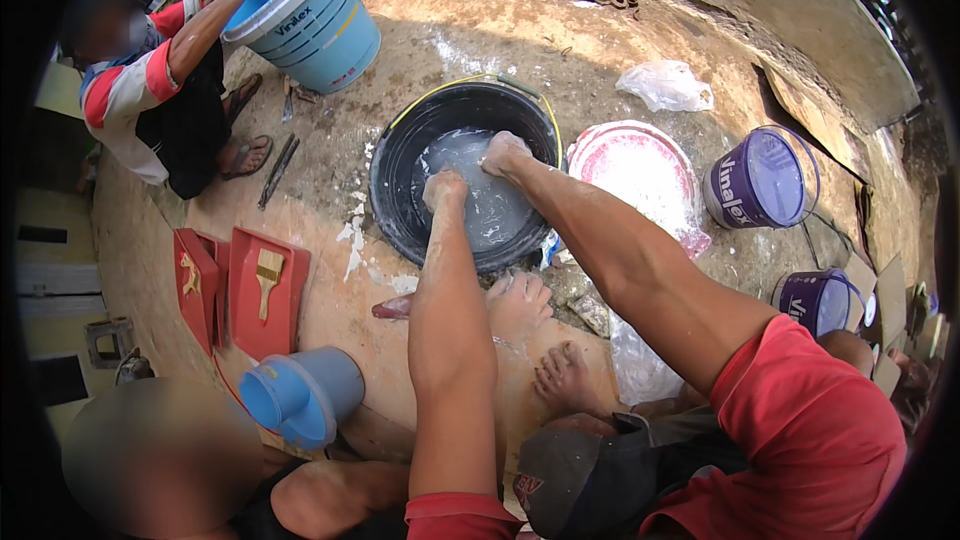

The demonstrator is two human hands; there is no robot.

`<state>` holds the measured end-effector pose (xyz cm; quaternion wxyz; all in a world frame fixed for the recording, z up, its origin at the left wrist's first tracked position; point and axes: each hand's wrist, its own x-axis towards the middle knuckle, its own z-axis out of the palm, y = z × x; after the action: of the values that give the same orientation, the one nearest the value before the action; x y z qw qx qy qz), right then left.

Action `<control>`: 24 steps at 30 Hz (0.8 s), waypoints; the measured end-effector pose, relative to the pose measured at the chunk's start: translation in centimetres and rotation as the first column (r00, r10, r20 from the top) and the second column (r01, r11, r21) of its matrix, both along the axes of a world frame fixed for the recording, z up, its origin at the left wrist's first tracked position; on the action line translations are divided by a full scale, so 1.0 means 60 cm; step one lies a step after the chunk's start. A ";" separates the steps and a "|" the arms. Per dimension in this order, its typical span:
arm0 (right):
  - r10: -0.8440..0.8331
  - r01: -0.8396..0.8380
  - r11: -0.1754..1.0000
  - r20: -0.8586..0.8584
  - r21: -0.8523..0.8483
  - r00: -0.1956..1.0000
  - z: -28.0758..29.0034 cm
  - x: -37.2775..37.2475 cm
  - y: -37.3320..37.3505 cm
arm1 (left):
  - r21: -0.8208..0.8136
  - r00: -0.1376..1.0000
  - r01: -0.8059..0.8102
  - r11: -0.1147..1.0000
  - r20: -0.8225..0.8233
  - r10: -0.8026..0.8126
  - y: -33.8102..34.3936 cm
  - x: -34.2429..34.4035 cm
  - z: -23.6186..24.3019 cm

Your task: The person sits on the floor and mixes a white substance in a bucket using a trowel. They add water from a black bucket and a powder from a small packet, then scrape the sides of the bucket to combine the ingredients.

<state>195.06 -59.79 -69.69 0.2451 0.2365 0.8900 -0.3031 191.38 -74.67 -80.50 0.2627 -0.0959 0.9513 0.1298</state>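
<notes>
Inside a black bucket (395, 200) of cloudy grey-white liquid (470, 225), both my hands reach down, coated pale. My left hand (443, 190) is on the nearer side with fingers curled downward; what it holds, if anything, is hidden. My right hand (506, 155), farther back and right, also has curled fingers, their tips out of sight. A thin yellow handle arches along the bucket's back rim. A round pink-rimmed container (630, 180) with white contents stands just right of the bucket.
A person (130, 110) at upper left grips a blue pail (325, 45). Other people crouch along the bottom (590, 480). Red trays (270, 305) with brushes and blue containers (310, 395) lie left. Purple pails (755, 180) and plastic bags (665, 88) sit right, below a low wall (830, 55).
</notes>
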 end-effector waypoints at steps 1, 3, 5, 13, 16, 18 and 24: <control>0.057 -0.057 0.998 -0.013 0.038 0.998 -0.012 -0.009 0.007 | -0.039 0.997 0.076 0.996 0.002 -0.076 0.007 -0.009 0.001; 0.173 -0.172 0.982 -0.005 0.082 0.985 -0.028 -0.017 -0.002 | -0.110 0.937 0.347 0.931 0.081 -0.340 -0.008 -0.017 -0.013; 0.301 -0.302 0.950 0.020 0.076 0.953 -0.022 -0.018 -0.046 | -0.070 0.981 0.191 0.979 0.029 -0.190 -0.061 -0.008 -0.045; -0.085 0.100 0.964 0.071 -0.245 0.994 -0.008 -0.013 -0.002 | 0.051 0.999 0.045 0.998 -0.023 -0.044 -0.016 -0.031 -0.087; 0.011 -0.013 0.996 -0.012 -0.090 1.000 0.023 -0.011 -0.012 | -0.154 0.950 0.312 0.937 0.077 -0.304 -0.048 -0.071 -0.132; -0.164 0.168 0.970 0.038 -0.176 0.986 0.023 0.012 0.020 | -0.137 0.909 0.417 0.898 0.084 -0.409 0.002 -0.053 -0.144; -0.411 0.438 0.802 0.158 -0.407 0.898 0.017 0.001 -0.001 | 0.003 0.903 0.420 0.908 0.104 -0.418 -0.019 -0.023 -0.050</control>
<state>195.13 -59.83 -68.64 0.2445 0.3784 0.7167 -0.5323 190.01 -75.81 -83.50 0.3319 0.1014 0.9362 0.0558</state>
